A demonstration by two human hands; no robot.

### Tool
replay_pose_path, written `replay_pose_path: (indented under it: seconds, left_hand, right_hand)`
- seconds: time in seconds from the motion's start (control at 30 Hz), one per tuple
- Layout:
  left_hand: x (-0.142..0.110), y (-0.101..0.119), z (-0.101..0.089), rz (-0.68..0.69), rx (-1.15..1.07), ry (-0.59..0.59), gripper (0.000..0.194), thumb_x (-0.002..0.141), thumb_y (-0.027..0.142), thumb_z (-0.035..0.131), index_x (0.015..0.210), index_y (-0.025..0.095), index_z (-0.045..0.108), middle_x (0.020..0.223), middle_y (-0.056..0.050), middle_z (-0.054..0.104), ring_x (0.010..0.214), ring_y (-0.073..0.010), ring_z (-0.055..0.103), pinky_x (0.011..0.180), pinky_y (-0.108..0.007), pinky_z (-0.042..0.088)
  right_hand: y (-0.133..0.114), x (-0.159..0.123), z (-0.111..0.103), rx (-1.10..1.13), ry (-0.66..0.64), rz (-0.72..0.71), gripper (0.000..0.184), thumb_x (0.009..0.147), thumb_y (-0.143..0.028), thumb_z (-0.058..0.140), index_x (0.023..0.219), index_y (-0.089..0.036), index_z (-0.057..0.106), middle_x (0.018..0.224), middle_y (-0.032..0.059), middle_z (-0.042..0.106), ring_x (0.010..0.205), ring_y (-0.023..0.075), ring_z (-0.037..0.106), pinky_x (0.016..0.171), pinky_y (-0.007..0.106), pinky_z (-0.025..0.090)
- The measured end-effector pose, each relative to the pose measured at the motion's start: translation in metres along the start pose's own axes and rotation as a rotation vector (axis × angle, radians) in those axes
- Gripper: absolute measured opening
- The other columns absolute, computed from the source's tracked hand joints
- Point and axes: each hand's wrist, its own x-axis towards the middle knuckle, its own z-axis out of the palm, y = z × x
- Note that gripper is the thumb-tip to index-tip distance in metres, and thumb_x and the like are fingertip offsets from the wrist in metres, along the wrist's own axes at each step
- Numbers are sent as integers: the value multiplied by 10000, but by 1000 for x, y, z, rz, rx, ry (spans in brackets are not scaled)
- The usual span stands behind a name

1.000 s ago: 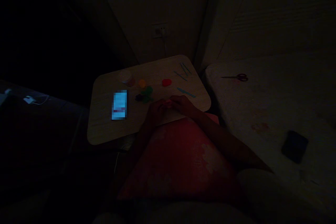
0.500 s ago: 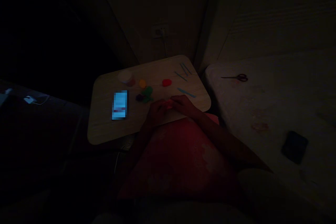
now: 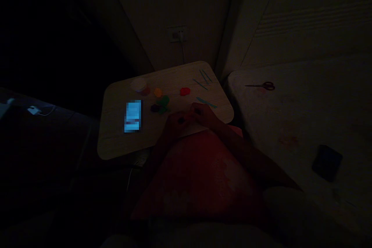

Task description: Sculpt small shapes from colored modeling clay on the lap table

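Observation:
My left hand (image 3: 174, 122) and my right hand (image 3: 204, 112) meet over the near edge of a small wooden-topped table (image 3: 116, 145). Fingers of both are curled and closed on a piece of red modelling clay (image 3: 189, 115), mostly hidden between them. Just beyond lies another red lump of clay (image 3: 185, 91). To the left are green clay (image 3: 163, 102), a dark lump (image 3: 155, 108) and an orange-yellow lump (image 3: 157, 92). A flat blue modelling tool (image 3: 206, 102) rests beyond my right hand. The light is very dim.
On the table's left side a lit phone (image 3: 133, 116) lies near a pale tub (image 3: 138, 84). Several thin sticks (image 3: 200, 84) are at the far right corner. Scissors (image 3: 263, 85) and a dark square object (image 3: 327, 163) lie on the pale surface to the right. A plugged socket (image 3: 177, 34) is behind.
My fingers have curled more, leaving dark gaps inside both hands, and less red clay shows between them. The other things on the table stay in place.

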Motion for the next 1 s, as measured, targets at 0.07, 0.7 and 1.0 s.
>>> replay_pose_path:
  seconds: [0.07,0.7,1.0]
  left_hand:
    - [-1,1,-1,19,4,-22,368,899,480,678,720,161,719,687,-11,643,658,-149,560,652,-272,420]
    - [-1,-6,-4,-45,-143,129,491,986,526,475,742,154,681,710,-32,663,682,-174,588,655,-287,461]
    - [-1,0,-6,-14,-92,73,499,976,565,495,837,152,736,820,-57,738,769,-209,650,730,-307,499]
  right_hand:
    - [1,0,0,-6,-3,1,366,882,-506,659,705,-199,568,667,-14,552,643,136,458,597,265,340]
    - [-2,-1,-1,7,-24,-36,301,876,-469,669,812,-179,620,758,-6,578,699,141,486,638,268,361]
    - [-2,-2,-1,67,-83,-11,304,858,-466,706,811,-170,658,764,5,615,724,149,517,646,258,386]
